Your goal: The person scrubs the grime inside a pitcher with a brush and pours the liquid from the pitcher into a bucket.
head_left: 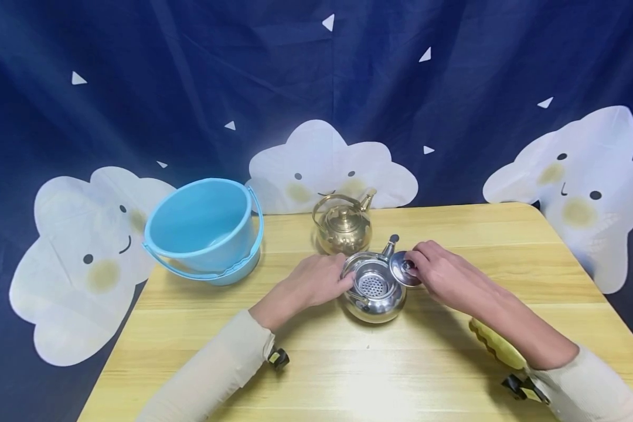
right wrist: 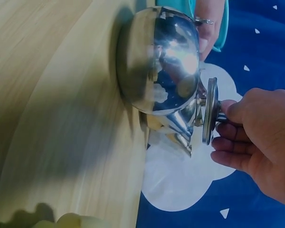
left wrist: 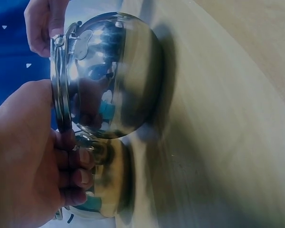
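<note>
One pale wood-grained surface (head_left: 427, 363) carries everything: a smooth blue plastic bucket (head_left: 190, 214) at left, a round mirror-bright silver teapot (head_left: 375, 308) near the middle, and a brassy teapot (head_left: 344, 237) just behind it. Lid handling seems the step in hand: the left hand (head_left: 316, 281) pinches the silver pot's lowered handle (left wrist: 61, 95), while the right hand (head_left: 439, 272) pinches the knob of the disc-shaped metal lid (head_left: 399, 271), tilted beside the perforated strainer (head_left: 373, 285). The next move, I'd judge, calls for keeping the pot steady.

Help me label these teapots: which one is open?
The silver teapot: its lid is off, baring the strainer; the gold teapot behind is covered.
</note>
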Demonstrator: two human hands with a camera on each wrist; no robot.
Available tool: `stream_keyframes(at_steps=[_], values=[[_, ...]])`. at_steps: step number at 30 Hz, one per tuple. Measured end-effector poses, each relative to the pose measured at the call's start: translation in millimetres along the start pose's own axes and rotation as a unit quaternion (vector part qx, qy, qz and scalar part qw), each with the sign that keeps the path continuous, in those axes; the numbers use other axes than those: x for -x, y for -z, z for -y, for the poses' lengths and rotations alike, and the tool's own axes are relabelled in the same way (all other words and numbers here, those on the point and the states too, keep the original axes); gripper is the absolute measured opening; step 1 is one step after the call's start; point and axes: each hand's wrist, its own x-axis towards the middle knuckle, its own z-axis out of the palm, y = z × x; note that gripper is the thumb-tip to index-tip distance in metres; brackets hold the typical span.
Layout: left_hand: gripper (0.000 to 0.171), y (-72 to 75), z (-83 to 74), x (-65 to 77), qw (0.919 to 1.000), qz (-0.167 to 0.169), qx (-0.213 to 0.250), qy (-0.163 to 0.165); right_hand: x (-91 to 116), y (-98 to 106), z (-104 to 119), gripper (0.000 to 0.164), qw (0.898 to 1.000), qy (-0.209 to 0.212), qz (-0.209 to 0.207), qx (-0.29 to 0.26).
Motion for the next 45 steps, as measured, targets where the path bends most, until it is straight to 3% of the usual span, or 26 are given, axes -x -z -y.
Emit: stream_keyframes(at_steps=[23,36,45], values=[[0.046,-1.0,1.7,-0.8,0.9994,-0.02,-0.022,-0.017,14,-3,-10,0.024,0.999,-0.036,0.017,-0.006],[0.049,-2.6,3.2,1.2,0.9992,-0.023,-0.027,-0.018,19,-13,-13,0.021,0.996,-0.069,0.057,-0.007],[0.029,-3.3,4.4,2.0,0.9985,-0.037,-0.031,-0.026,22,-18,-14,0.019,0.996,-0.066,0.065,0.0]])
